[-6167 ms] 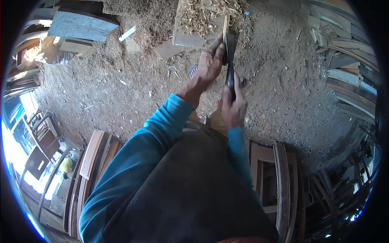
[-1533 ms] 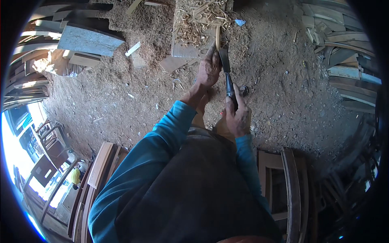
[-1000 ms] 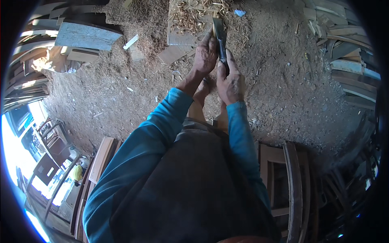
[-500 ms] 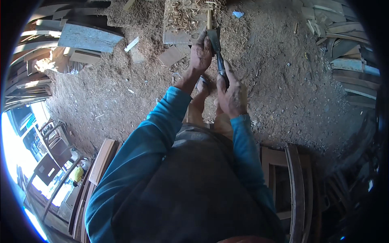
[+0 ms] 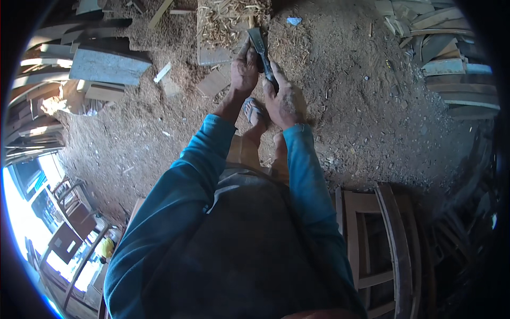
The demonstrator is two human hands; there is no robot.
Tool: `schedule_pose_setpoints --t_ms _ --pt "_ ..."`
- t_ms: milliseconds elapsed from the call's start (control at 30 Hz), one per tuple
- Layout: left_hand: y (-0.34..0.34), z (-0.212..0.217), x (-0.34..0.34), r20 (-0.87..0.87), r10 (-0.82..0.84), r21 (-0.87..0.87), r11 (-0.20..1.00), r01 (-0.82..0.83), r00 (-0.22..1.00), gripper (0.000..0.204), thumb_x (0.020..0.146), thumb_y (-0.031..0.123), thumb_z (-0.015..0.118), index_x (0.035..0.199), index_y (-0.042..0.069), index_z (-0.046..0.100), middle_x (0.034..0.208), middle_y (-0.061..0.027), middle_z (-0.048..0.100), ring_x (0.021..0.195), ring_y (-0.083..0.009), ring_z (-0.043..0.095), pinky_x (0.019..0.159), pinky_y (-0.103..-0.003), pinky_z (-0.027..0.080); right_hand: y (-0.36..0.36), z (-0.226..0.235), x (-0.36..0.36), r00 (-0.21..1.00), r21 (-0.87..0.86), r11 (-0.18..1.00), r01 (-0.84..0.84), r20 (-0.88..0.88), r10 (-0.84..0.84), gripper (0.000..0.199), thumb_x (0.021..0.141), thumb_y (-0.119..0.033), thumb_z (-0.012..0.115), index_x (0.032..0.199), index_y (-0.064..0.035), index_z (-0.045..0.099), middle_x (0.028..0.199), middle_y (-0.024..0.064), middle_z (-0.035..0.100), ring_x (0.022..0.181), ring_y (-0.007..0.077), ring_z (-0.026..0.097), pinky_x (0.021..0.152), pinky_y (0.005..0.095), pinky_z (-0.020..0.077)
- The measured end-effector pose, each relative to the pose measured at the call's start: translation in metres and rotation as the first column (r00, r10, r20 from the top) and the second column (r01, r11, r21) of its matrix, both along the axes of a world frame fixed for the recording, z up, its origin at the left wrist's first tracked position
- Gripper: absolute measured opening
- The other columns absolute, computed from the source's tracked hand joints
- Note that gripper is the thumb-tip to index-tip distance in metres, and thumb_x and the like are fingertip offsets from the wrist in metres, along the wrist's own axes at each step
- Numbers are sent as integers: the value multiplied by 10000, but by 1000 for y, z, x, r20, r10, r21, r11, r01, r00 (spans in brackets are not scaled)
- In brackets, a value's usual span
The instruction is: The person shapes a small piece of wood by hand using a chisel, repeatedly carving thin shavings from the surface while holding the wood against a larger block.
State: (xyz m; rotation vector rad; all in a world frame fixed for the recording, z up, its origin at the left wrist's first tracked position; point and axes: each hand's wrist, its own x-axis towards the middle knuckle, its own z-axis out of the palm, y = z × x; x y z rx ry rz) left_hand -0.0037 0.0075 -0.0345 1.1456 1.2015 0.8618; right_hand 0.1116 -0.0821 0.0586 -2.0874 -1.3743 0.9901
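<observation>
A broad-bladed chisel [image 5: 259, 47] points away from me at the top centre. My right hand [image 5: 284, 101] is closed around its dark handle [image 5: 270, 77], with the thumb and forefinger along it. Fingers of my left hand [image 5: 245, 72] are closed against the left side of the blade; their undersides are hidden. Just past the blade edge shows a narrow pale wood strip [image 5: 252, 22]. Around it, curled shavings [image 5: 220, 24] cover most of a flat board [image 5: 215, 56] on the ground.
Stacked planks and curved wood pieces [image 5: 111, 65] line the left; more boards [image 5: 443, 66] lie at the right. Wooden frames [image 5: 396, 239] stand close behind me on the right. My sandalled foot [image 5: 255, 110] is below my hands. A blue scrap [image 5: 293, 21] lies beyond.
The chisel has slid forward along the wood strip, and less of the strip shows past its edge. My right hand has moved forward with it. The whole view has shifted slightly.
</observation>
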Motion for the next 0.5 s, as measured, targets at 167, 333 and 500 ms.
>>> schedule_pose_setpoints --t_ms 167,333,500 --pt "0 -9 -4 33 44 7 999 -44 998 468 1115 247 460 1522 17 466 810 -15 639 684 -97 569 618 -273 499 -26 -4 -6 996 220 976 3 -87 17 603 948 -217 606 1527 -114 472 991 288 682 892 438 700 804 528 553" --pt "2 4 -10 198 -74 -36 996 83 977 476 1112 216 477 1543 20 428 1053 -44 674 878 -99 617 773 -280 549 -22 -7 -10 997 169 985 19 -79 -5 580 975 -225 592 1531 -118 464 974 290 695 898 458 696 801 537 548" --pt "-2 5 -14 210 -76 -38 996 86 975 543 1114 228 484 1604 42 343 1077 -35 661 923 -103 616 822 -296 554 -7 3 -8 995 139 990 20 -98 -7 547 1005 -234 563 1538 -160 463 997 280 714 906 465 705 790 528 560"
